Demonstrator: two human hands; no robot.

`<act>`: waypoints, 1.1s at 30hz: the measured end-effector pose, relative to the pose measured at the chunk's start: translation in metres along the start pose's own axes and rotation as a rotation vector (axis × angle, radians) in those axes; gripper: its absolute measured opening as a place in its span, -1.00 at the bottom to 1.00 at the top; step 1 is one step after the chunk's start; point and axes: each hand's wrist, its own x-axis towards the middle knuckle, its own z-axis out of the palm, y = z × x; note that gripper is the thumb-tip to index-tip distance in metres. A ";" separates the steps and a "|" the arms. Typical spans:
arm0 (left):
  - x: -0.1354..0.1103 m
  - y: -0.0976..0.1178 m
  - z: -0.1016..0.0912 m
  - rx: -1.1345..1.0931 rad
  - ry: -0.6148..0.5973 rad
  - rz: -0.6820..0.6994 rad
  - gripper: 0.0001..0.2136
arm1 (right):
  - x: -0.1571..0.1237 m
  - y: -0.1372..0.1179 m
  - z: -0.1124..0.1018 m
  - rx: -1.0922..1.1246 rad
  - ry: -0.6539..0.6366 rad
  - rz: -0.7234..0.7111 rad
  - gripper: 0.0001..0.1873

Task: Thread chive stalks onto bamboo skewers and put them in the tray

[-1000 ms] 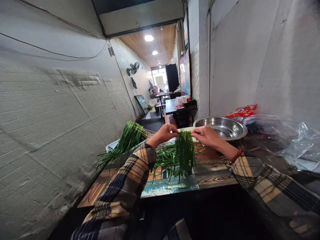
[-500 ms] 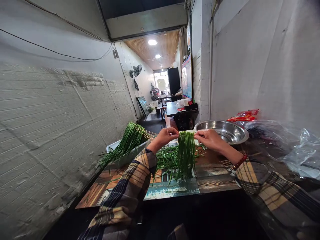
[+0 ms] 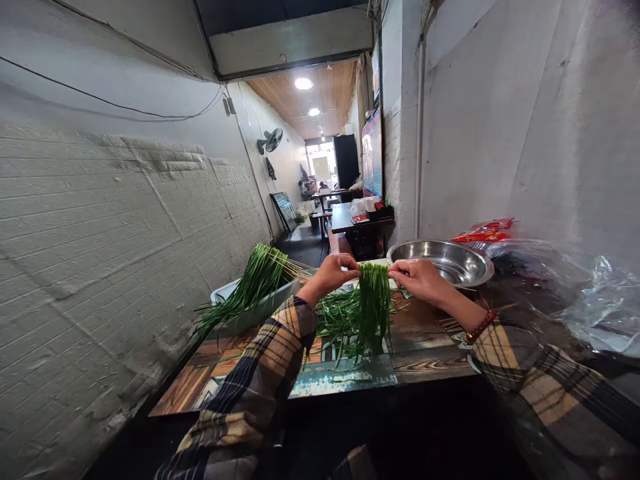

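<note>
A bunch of green chives (image 3: 373, 307) hangs down from between my two hands above the wooden table (image 3: 425, 360). My left hand (image 3: 336, 272) pinches the bunch's top at its left side. My right hand (image 3: 416, 277) pinches the same top from the right, with a red bead bracelet at the wrist. Both hands are closed on the chives. Loose chives (image 3: 334, 319) lie on the table under the hanging bunch. A second big bunch of chives (image 3: 253, 283) rests in a pale tray (image 3: 227, 293) to the left.
A steel bowl (image 3: 443, 261) stands just behind my right hand. Clear plastic bags (image 3: 565, 287) and a red packet (image 3: 483, 230) fill the right side. A brick wall runs close along the left. Dark tables (image 3: 350, 217) line the corridor ahead.
My hands and the bunch stay almost where they were; the view has shifted slightly, and the hands have closed in a little on the bunch's top.
</note>
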 end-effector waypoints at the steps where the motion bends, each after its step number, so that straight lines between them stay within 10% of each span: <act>1: 0.001 0.001 0.000 0.013 -0.008 0.013 -0.92 | -0.001 0.000 0.000 -0.006 0.004 -0.004 -0.75; 23: -0.001 0.001 0.022 -0.674 -0.022 -0.099 -0.37 | 0.004 -0.002 0.002 0.428 0.071 0.199 -0.70; 33: -0.009 -0.001 0.021 -0.693 -0.084 -0.194 -0.57 | 0.007 -0.018 0.011 0.609 0.082 0.224 -0.66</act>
